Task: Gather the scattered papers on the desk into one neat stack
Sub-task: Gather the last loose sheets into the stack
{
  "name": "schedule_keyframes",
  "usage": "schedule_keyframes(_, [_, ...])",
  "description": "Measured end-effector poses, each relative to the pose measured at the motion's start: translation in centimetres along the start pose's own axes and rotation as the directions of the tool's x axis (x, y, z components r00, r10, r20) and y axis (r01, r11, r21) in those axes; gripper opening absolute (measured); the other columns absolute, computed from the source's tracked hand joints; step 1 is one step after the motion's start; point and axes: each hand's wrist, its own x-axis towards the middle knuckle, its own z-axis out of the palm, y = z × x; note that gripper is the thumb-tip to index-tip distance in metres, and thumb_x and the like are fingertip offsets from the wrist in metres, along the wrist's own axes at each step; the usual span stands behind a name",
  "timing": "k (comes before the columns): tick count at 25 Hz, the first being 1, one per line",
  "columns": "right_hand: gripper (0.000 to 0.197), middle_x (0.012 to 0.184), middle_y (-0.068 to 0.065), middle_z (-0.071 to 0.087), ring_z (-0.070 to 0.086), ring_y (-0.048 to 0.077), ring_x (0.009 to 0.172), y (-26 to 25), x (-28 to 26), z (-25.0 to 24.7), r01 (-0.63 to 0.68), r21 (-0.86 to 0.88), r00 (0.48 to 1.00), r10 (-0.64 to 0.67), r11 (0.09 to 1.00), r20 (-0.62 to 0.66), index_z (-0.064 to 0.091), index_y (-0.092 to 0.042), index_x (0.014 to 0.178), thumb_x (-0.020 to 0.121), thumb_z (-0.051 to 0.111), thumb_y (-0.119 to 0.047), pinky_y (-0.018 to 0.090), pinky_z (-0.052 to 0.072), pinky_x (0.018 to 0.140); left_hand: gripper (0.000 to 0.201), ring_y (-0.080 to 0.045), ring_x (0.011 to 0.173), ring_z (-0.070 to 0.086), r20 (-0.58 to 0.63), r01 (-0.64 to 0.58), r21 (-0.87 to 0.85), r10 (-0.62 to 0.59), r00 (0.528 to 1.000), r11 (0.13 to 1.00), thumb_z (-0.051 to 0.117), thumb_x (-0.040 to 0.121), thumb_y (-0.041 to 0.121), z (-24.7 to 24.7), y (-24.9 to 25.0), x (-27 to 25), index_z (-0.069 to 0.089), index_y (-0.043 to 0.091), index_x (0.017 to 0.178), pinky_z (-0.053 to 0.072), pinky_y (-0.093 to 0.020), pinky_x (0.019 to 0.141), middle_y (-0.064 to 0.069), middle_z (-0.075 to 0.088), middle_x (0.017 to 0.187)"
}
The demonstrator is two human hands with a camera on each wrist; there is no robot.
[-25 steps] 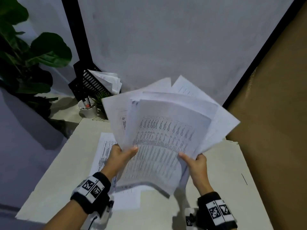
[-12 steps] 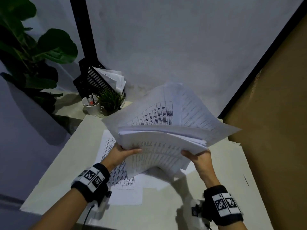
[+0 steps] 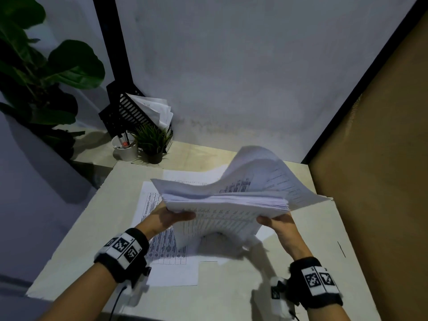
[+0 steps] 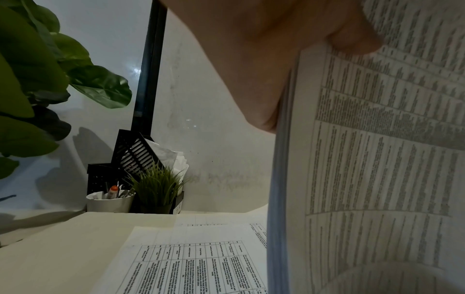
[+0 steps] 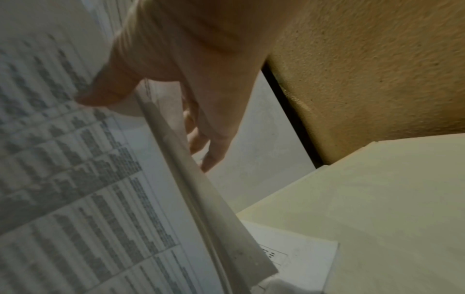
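Paper bundle (image 3: 227, 202): thick, printed tables, top sheets curling up, edges uneven.
Left hand (image 3: 166, 218): thumb clamps bundle's left edge.
Right hand (image 3: 275, 225): thumb pinches right edge; fingers seemingly behind.

Nothing legible anywhere. Printed tables of small dark text on the held bundle of papers (image 3: 228, 206), too blurred to read in the head view and both wrist views (image 4: 377, 159) (image 5: 75, 179). Ruled grid of tiny print on the loose sheet (image 3: 162, 246) lying on the tabletop (image 3: 227, 295), sharper from the left wrist (image 4: 201, 268) but still too small to make out. Black-and-white square coded markers on both wristbands (image 3: 122, 247) (image 3: 320, 280), patterns only, no letters or numbers. Faint mark on a small label at the base of the black paper rack (image 4: 179, 208), unreadable.
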Motion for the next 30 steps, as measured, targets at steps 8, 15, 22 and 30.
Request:
schedule_keyframes(8, [0.030, 0.090, -0.013, 0.069, 0.066, -0.001, 0.085, -1.0, 0.0, -0.2, -0.074, -0.372, 0.994, 0.096, 0.925, 0.041, 0.066, -0.028, 0.089, 0.078, 0.068, 0.000, 0.023, 0.049, 0.079, 0.066, 0.001, 0.083, 0.065, 0.037, -0.028, 0.138, 0.023, 0.999, 0.990, 0.072, 0.028, 0.076, -0.4, -0.6, 0.0, 0.066, 0.040, 0.084, 0.051, -0.020, 0.082, 0.015, 0.073, 0.082])
schedule_keyframes(15, [0.029, 0.064, -0.019, 0.068, 0.061, -0.008, 0.065, -3.0, 0.6, 1.6, -0.153, -0.243, 0.978, 0.183, 0.958, 0.104, 0.060, -0.022, 0.081, 0.080, 0.061, 0.007, 0.001, 0.043, 0.056, 0.056, 0.023, 0.074, 0.058, 0.014, -0.054, 0.064, 0.053, 0.998, 0.997, 0.082, 0.046, 0.048, 0.1, 1.2, 0.2, 0.050, 0.033, 0.089, 0.047, -0.003, 0.062, 0.044, 0.062, 0.070])
schedule_keyframes(22, [0.047, 0.097, 0.040, 0.063, 0.062, 0.010, 0.108, -4.5, -1.9, 3.4, 0.017, -0.270, 0.974, -0.077, 0.963, -0.213, 0.059, 0.022, 0.093, 0.099, 0.030, -0.015, 0.011, 0.032, 0.100, 0.010, 0.015, 0.069, 0.062, -0.021, -0.074, 0.072, 0.076, 0.997, 0.995, 0.068, 0.067, 0.044, 0.7, 2.8, 0.6, 0.067, 0.034, 0.071, 0.049, -0.006, 0.063, 0.029, 0.069, 0.064])
schedule_keyframes(30, [0.025, 0.084, -0.007, 0.068, 0.065, 0.011, 0.084, 0.0, -0.3, 4.3, 0.178, -0.165, 0.983, -0.184, 0.970, -0.022, 0.059, -0.026, 0.089, 0.088, 0.055, -0.002, 0.017, 0.053, 0.065, 0.058, -0.018, 0.093, 0.064, -0.141, -0.091, -0.001, 0.090, 0.986, 0.996, 0.064, 0.054, 0.069, 2.5, 1.3, -0.6, 0.057, 0.031, 0.097, 0.055, -0.040, 0.084, 0.001, 0.065, 0.099])
